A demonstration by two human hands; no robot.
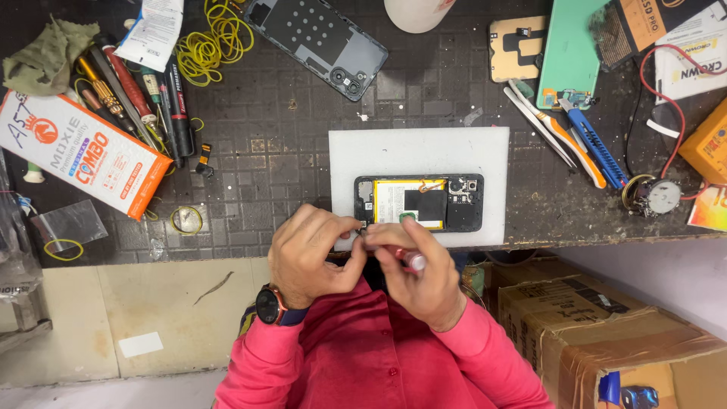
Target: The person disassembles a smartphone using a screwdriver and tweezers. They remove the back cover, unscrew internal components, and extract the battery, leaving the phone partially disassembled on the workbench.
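Dark tiled bench (288,136), beige floor (151,303), cardboard boxes (606,333) nr wall.

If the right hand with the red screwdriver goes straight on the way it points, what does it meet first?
Probably the left hand: the right hand aims its red screwdriver left, tip at the opened phone corner, though depth is unclear.
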